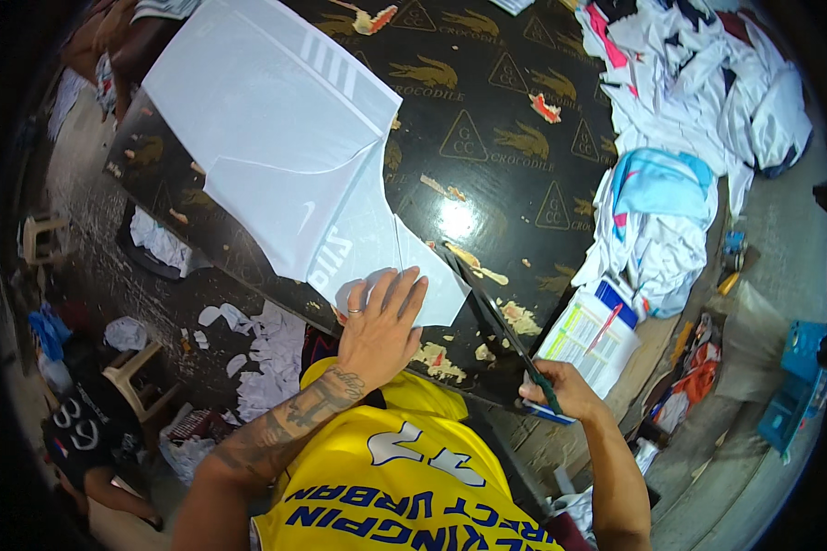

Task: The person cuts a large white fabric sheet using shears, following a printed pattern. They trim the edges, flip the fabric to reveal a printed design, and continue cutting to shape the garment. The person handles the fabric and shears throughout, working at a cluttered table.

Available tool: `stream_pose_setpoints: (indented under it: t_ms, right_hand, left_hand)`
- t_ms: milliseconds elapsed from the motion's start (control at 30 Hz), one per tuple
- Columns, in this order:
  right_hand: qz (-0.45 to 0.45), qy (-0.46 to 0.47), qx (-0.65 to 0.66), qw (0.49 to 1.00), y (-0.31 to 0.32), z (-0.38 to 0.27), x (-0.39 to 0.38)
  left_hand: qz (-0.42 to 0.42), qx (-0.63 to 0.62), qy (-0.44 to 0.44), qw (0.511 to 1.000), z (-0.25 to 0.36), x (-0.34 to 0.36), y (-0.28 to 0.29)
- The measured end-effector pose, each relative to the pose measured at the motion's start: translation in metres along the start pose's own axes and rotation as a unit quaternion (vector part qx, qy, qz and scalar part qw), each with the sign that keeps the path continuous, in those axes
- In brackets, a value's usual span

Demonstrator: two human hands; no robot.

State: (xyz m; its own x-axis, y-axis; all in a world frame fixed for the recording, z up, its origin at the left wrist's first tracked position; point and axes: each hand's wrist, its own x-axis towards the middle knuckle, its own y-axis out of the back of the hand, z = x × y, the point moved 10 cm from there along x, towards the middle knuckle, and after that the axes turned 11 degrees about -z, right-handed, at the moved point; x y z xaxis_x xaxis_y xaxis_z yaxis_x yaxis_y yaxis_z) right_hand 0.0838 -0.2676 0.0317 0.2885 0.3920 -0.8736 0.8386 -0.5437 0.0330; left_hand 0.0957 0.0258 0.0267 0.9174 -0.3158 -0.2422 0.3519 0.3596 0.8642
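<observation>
A large white fabric piece (266,83), cut in the outline of a garment panel with pale stripes and faint printing, lies across the dark table. My left hand (381,317), wearing a ring, rests with fingers stretched out on its narrow near end. In my right hand (568,390) is a pair of long dark scissors (505,326) with a green grip. Their blades point away and to the left, running beside the right edge of the fabric. Whether the blades touch the cloth I cannot tell.
The dark table (487,101) carries several peeled, worn patches (519,317). Along its right side lie a notebook (588,335), a bundled light-blue garment (662,184) and heaped white clothes (698,92). White scraps (276,358) and a stool (142,376) stand at left, near a person in black (92,432).
</observation>
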Motion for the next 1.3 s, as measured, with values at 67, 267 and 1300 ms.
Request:
stream_pose_setpoints:
  t_ms: [67, 267, 1300]
  right_hand:
    - [-0.014, -0.001, -0.058, 0.998, 0.010, 0.013, -0.001]
    - [-0.012, 0.014, -0.128, 0.992, 0.003, -0.008, 0.050]
    - [0.058, 0.012, 0.090, 0.994, -0.128, -0.069, 0.062]
  left_hand:
    - [-0.058, 0.037, -0.004, 0.998, 0.002, -0.002, -0.016]
    - [-0.038, 0.018, -0.040, 0.998, 0.003, -0.012, -0.014]
    - [-0.001, -0.104, 0.016, 0.994, -0.212, 0.056, 0.106]
